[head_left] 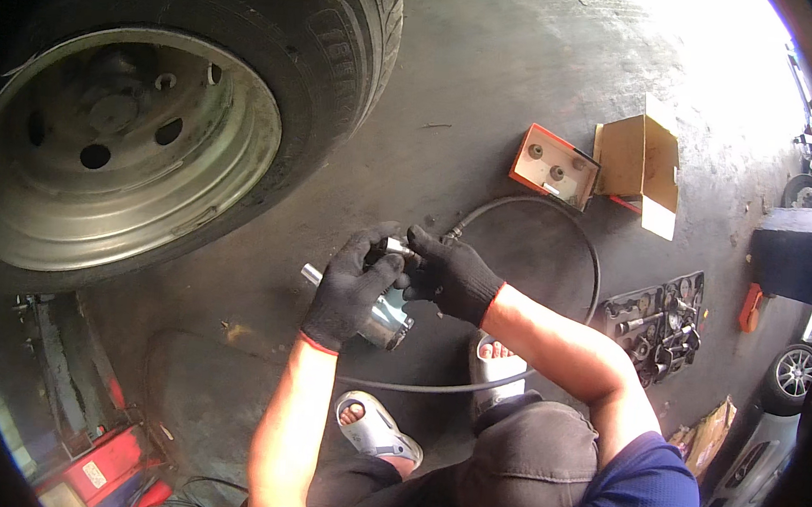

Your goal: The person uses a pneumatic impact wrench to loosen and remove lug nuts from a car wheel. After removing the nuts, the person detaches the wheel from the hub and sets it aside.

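My left hand [348,297], in a black glove with a red cuff, is closed round a silver air tool that looks like an impact wrench [388,326]. A bright metal rod [311,273] sticks out to the left of that glove. My right hand [461,278], gloved the same way, is closed at the end of a dark air hose [596,257], whose metal fitting shows at its fingers. Between both hands a short shiny metal piece [397,246] is visible. The gloves hide most of the grip and where the parts meet.
A large wheel with a steel rim [273,141] stands at the upper left, above a red jack [109,464]. An orange-edged tray [557,175] with several small parts lies beside an open cardboard box [634,161]. A socket set [655,327] lies right; a car [753,476] stands beyond.
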`<state>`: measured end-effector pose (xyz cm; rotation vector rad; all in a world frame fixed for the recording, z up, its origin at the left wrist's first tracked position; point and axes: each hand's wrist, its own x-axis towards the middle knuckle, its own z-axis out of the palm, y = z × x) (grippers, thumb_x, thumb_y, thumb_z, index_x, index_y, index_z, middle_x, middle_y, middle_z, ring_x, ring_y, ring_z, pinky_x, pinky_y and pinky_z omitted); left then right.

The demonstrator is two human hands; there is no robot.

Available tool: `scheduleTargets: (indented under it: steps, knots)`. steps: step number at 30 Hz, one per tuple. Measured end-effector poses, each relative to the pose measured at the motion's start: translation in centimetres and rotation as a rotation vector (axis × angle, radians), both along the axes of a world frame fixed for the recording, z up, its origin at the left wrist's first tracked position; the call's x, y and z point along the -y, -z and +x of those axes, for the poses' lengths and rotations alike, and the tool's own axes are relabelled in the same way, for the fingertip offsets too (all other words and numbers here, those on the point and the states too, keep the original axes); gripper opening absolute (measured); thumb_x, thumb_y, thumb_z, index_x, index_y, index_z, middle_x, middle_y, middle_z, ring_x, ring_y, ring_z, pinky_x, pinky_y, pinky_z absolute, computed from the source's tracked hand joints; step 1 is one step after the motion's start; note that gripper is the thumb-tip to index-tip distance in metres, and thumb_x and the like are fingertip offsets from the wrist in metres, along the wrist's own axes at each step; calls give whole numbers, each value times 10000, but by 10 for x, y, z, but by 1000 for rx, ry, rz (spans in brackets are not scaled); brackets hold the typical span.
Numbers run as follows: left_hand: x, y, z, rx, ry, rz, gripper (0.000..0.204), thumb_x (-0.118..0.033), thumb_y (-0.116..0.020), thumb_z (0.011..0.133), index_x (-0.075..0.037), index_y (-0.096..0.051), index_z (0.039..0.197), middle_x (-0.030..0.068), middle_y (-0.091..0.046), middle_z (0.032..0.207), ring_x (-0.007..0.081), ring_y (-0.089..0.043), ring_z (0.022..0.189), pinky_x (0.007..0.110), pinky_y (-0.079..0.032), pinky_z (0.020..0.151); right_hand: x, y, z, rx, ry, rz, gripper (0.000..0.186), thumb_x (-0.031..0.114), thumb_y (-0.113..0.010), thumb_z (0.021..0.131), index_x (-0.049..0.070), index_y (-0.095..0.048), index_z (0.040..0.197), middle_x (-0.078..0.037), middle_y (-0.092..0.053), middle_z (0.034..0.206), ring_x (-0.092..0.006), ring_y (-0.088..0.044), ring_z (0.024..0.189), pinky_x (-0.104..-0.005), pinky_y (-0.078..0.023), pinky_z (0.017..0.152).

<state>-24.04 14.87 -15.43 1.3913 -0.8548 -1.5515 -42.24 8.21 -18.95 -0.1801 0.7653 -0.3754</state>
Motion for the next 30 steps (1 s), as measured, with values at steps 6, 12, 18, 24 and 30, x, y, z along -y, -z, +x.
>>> scheduleTargets:
  steps: [6, 12, 18, 24, 30]
  knots:
    - [2, -8, -2, 71, -17, 80, 281, -204, -664, 1073, -21, -690, 1284, 91, -753, 1071, 120, -693, 889, 305, -580, 810, -7, -1, 0, -38, -21, -39, 408, 446, -597, 1102, 66, -696, 1215, -64, -726, 998, -165, -705, 769, -327, -607, 674]
    - [-5, 10, 9, -61, -13, 53, 309, -247, -693, 1065, -14, -699, 1266, 88, -768, 976, 139, -705, 803, 313, -585, 751, -9, 1, 1, -24, -93, -43, 397, 445, -588, 1108, 69, -691, 1185, -45, -708, 951, -164, -698, 766, -324, -601, 686]
    - [-10, 23, 14, -95, -40, 107, 322, -247, -717, 1048, -13, -705, 1268, 76, -754, 961, 142, -705, 851, 319, -578, 810, -13, 12, 0, -46, -85, -87, 304, 348, -617, 1096, 61, -686, 1170, -47, -705, 936, -166, -689, 789, -329, -585, 707]
    - [-23, 71, 29, 391, -190, -55, 321, -166, -666, 1040, -10, -632, 1319, 86, -691, 1208, 199, -663, 1116, 357, -530, 1001, 34, 74, -52, -159, 189, -334, 201, 227, -629, 1057, 50, -688, 1130, -75, -725, 931, -201, -718, 884, -335, -591, 798]
    - [-64, 138, 91, 755, -463, 409, 376, -338, -679, 1014, 36, -720, 1002, 129, -740, 988, 232, -705, 964, 417, -533, 888, 108, 135, -157, -414, 614, -362, 376, 106, -485, 1100, 5, -484, 1462, -165, -648, 1285, -286, -648, 1195, -388, -559, 1007]
